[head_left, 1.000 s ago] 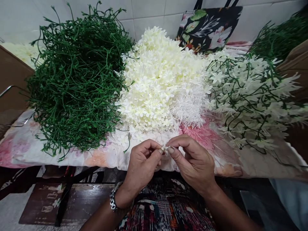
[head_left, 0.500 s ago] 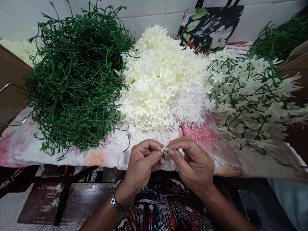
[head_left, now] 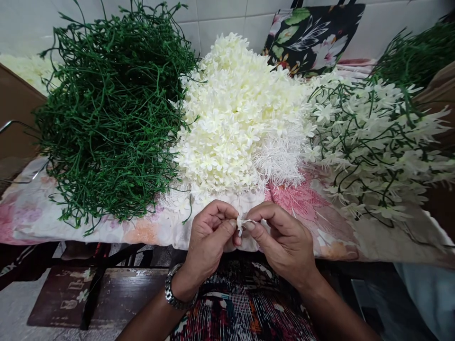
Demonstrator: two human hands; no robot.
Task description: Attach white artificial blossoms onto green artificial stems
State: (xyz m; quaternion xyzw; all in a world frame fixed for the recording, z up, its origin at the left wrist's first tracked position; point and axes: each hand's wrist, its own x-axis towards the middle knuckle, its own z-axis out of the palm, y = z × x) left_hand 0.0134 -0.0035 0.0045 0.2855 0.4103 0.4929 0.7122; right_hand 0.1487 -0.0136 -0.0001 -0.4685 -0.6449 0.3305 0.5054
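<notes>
At the table's front edge my left hand [head_left: 212, 234] pinches a small white artificial flower [head_left: 240, 222] between thumb and forefinger. My right hand [head_left: 286, 237] faces it, its thumb and forefinger closed on a thin white stamen piece [head_left: 249, 221] that meets the flower. Behind both hands rises a heap of loose cream flower heads [head_left: 234, 113]. A tuft of white stamens [head_left: 280, 158] lies at that heap's lower right.
Green plastic stems [head_left: 113, 113] form a tall pile at left. White flowers on green stems [head_left: 377, 147] lie at right. A floral cloth [head_left: 142, 232] covers the table. A black flowered bag [head_left: 313, 40] stands by the tiled wall; a cardboard box [head_left: 17, 109] is at far left.
The white flower has turned between my fingers and its petals show more clearly. My fingertips have drawn slightly apart, exposing the thin stamen piece between them.
</notes>
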